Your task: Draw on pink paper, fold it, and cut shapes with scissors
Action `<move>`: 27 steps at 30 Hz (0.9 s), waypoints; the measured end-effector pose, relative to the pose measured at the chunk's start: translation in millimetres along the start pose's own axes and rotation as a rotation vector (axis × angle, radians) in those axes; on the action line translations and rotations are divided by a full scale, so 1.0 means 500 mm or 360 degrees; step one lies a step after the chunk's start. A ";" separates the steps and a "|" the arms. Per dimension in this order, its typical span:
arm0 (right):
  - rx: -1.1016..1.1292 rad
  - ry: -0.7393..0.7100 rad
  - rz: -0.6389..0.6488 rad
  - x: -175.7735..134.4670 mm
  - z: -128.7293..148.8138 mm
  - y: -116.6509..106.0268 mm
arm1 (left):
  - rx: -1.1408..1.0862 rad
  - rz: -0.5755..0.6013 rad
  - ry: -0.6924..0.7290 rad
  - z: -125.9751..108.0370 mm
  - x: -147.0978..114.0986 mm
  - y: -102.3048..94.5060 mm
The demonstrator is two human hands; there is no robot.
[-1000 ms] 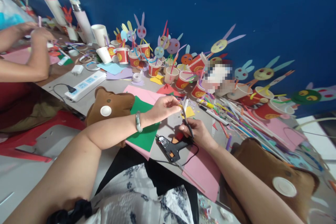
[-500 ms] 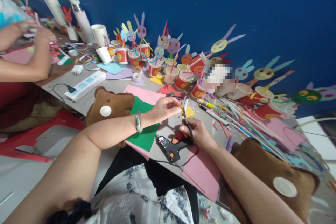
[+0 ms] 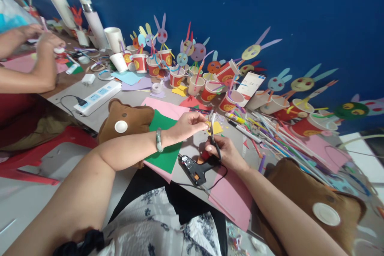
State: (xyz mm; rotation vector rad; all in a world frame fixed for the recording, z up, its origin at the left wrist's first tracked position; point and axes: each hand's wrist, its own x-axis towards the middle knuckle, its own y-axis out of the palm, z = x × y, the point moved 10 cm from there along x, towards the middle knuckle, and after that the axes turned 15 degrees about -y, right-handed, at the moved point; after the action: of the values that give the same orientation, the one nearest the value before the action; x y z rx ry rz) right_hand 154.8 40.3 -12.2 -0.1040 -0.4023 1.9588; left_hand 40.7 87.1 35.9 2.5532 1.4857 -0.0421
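In my right hand (image 3: 225, 151) is a pair of scissors (image 3: 213, 138), fingers wrapped round the handles and blades pointing up and away. My left hand (image 3: 192, 125) pinches a small piece of yellow paper (image 3: 207, 124) beside the blades. Whether the blades touch the paper is hard to make out. A black glue gun (image 3: 195, 170) lies on the table just below my right hand. Green paper (image 3: 163, 156) on pink paper (image 3: 147, 104) lies under my left wrist, and a scrap of yellow paper (image 3: 216, 128) sits behind the scissors.
Paper cups (image 3: 196, 86) with paper rabbit heads line the blue wall. Pipe cleaners and straws (image 3: 279, 136) heap at the right. Brown cushions (image 3: 315, 196) lie near both forearms. A power strip (image 3: 100, 98) and a phone (image 3: 251, 84) are on the table. At far left, a co-worker's hands (image 3: 49, 42) handle something.
My hands and the scissors have barely shifted. The phone's screen, blurred out before, now shows. The co-worker's hands at the left have moved slightly.
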 end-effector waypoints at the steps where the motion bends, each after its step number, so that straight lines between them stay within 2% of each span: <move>1: 0.0006 0.0007 0.0000 0.000 0.000 0.001 | 0.0006 0.0001 -0.0005 0.000 0.000 0.001; 27: -0.0008 -0.0041 -0.0047 0.002 -0.009 -0.006 | -0.0047 0.0072 -0.0041 0.022 0.011 0.009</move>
State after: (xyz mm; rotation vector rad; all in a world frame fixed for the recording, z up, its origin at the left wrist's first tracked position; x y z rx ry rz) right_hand 158.1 43.2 -15.4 -0.0757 -0.4238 1.9316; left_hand 48.1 87.7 24.9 2.5519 1.4085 -0.0467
